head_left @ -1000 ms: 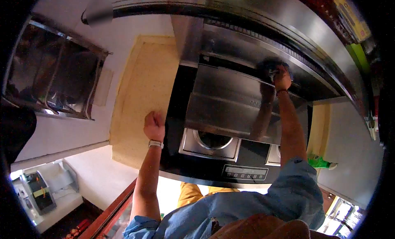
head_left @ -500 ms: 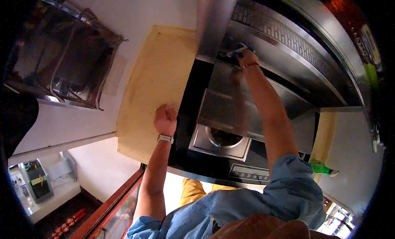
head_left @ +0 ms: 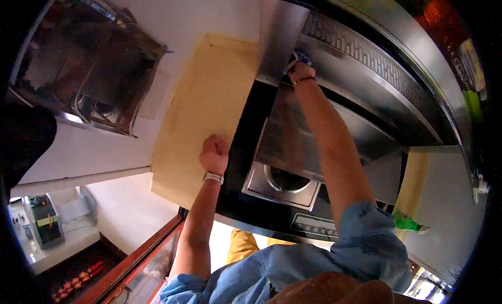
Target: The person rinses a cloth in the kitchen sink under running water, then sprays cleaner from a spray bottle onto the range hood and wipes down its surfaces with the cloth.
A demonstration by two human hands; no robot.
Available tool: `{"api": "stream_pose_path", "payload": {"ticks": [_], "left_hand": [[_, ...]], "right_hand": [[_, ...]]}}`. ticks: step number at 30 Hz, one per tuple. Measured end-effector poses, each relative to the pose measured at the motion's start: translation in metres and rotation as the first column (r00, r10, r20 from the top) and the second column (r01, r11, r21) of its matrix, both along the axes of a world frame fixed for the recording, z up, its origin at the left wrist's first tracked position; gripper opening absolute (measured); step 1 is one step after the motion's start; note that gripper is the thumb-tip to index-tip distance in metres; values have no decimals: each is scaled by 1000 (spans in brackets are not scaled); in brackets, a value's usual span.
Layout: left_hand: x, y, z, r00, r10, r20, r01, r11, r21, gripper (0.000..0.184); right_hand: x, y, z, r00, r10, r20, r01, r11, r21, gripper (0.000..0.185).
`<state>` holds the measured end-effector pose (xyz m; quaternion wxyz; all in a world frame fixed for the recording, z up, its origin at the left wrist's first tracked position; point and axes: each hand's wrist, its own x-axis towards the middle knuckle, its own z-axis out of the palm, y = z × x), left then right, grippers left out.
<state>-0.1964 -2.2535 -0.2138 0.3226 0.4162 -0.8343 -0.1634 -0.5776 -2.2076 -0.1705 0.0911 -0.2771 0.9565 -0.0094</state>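
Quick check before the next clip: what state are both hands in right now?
Left hand: loosely curled closed, nothing visible in it.
Right hand: closed on what looks like a bunched blue-and-white cloth.

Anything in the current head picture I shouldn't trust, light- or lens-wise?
Head view: the lens bows the edges of the metal hood and blackens the corners; head view: the rag in the right hand sits in shadow, its outline murky; head view: glare whites out the patch beside the yellow trousers.
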Motion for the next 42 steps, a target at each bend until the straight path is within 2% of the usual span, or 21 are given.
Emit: {"api": "stream_pose_path", "payload": {"ticks": [2, 3, 5, 6, 8, 10, 12, 14, 16, 18, 20, 21, 23, 26, 28, 30, 32, 34, 38, 40, 42], "left_hand": [[6, -3, -3, 999, -37, 10, 37, 999, 1, 20], [3, -3, -4, 997, -79, -3, 79, 997, 2, 19], [2, -2, 0, 994, -111, -4, 111, 994, -23, 19], [-1, -3, 3, 991, -134, -3, 133, 989, -59, 18], [1, 0, 2, 995, -96, 12, 96, 995, -2, 17], [0, 3, 3, 997, -69, 32, 67, 996, 54, 16], [-2, 2, 6, 995, -93, -30, 93, 996, -1, 15], [0, 3, 2, 996, -88, 14, 87, 995, 39, 16], [1, 1, -5, 997, -59, 49, 62, 995, -76, 17], [2, -5, -21, 993, -107, -41, 105, 993, -45, 16], [-1, 0, -8, 998, -66, 3, 65, 995, 69, 17], [-2, 2, -3, 997, -77, 1, 77, 995, 67, 17], [-4, 6, 5, 997, -54, 56, 59, 994, -95, 18], [-3, 5, 15, 981, -158, 113, 158, 987, 4, 21], [-2, -8, -12, 967, -200, -158, 213, 975, 68, 22], [2, -5, -12, 980, -53, 191, 62, 997, -43, 25], [-2, -6, -15, 992, -83, -92, 102, 968, 230, 29], [-4, 5, 3, 990, -119, 69, 126, 987, -96, 31], [-6, 5, -5, 997, -79, 23, 79, 997, 17, 31], [-6, 9, 2, 996, -29, 89, 20, 995, 93, 30], [-3, 5, -2, 993, -41, 111, 38, 999, 24, 30]], "right_hand": [[1, 6, 18, 998, 0, 69, 1, 1000, -18, 43], [4, 16, 32, 999, 43, -18, -46, 981, -187, 43], [-15, 28, 26, 992, 60, -115, -96, 936, -339, 42], [-51, 24, -1, 974, 140, -178, -223, 738, -638, 42], [-59, 42, 13, 949, 174, -264, -315, 445, -839, 41], [-63, 71, 29, 748, -28, -663, -379, 802, -462, 43], [-81, 111, 27, 764, -51, -643, -342, 814, -470, 43], [-94, 157, 28, 804, -67, -591, -274, 841, -467, 43], [-109, 207, 27, 814, -115, -569, -192, 871, -451, 43], [-125, 255, 28, 809, -181, -559, -105, 891, -441, 43], [-137, 297, 29, 803, -249, -541, -19, 897, -442, 43], [-139, 318, 28, 796, -286, -534, 22, 894, -447, 43], [-148, 353, 30, 780, -344, -523, 91, 889, -448, 43], [-153, 402, 29, 748, -436, -500, 188, 862, -471, 43], [-152, 435, 29, 719, -496, -487, 245, 836, -490, 43], [-155, 467, 33, 687, -552, -472, 294, 806, -514, 43], [-158, 488, 33, 671, -591, -448, 329, 778, -535, 43], [-158, 503, 31, 647, -629, -431, 359, 750, -555, 43], [-151, 504, 24, 639, -659, -397, 381, 720, -580, 43], [-141, 495, 15, 643, -666, -379, 397, 713, -579, 42], [-128, 479, 8, 654, -663, -365, 402, 713, -574, 42]]}}
